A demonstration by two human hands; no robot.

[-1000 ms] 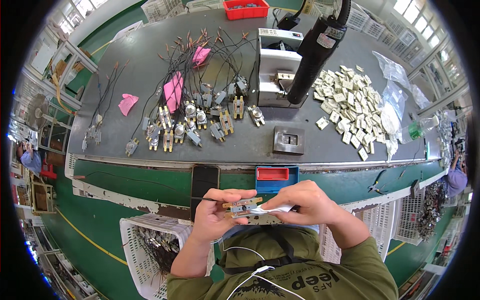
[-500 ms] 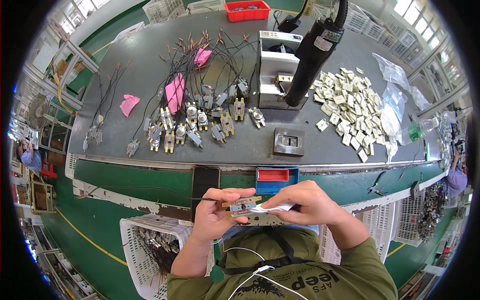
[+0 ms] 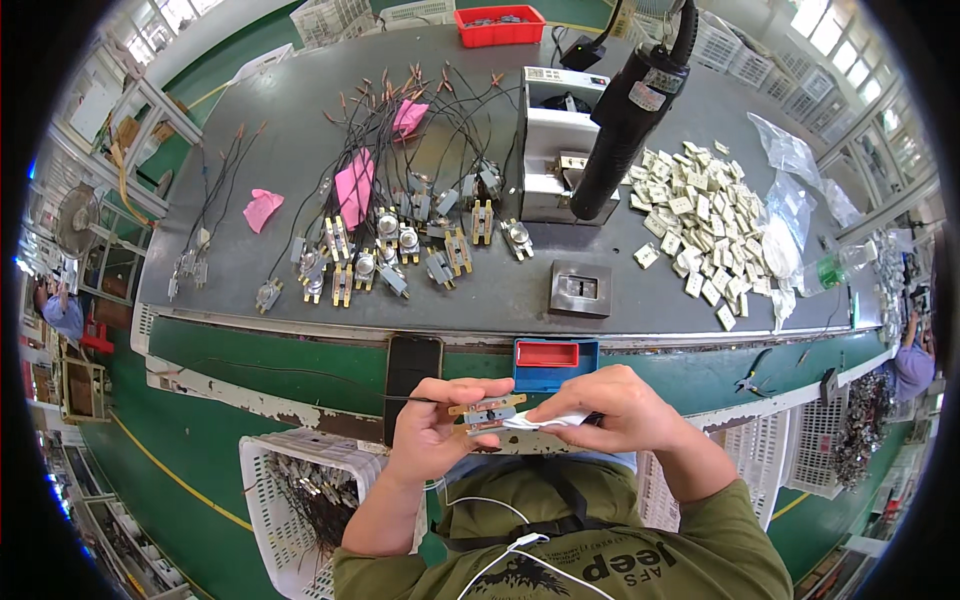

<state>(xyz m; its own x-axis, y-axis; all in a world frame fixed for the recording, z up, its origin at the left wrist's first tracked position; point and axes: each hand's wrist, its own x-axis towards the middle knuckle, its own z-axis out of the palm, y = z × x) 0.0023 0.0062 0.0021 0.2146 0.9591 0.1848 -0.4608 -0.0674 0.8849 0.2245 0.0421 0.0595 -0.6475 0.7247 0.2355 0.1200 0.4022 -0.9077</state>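
Close to my body, my left hand [image 3: 428, 430] is closed on a small grey electrical part [image 3: 490, 411] with brass-coloured strips and a black lead. My right hand [image 3: 622, 412] pinches a folded white cloth [image 3: 545, 419]; its end touches the right side of the part. A dark tip sticks out of the right hand's grip, too covered to name. Beyond the hands, similar wired parts [image 3: 388, 226] with brass strips and round metal caps lie in a loose group on the grey table [image 3: 440, 310].
A black electric screwdriver [image 3: 632, 125] hangs before a screw feeder [image 3: 552, 140]. Nearer stands a metal block fixture [image 3: 580, 289]. White ceramic pieces [image 3: 700, 215] are heaped right. A phone [image 3: 413, 365], blue tray [image 3: 556, 378] and pliers [image 3: 752, 373] lie along the near ledge.
The part in my left hand has tilted slightly, and the cloth's tip has shifted a little along its right side. Both hands keep their hold; the whole view has moved slightly.
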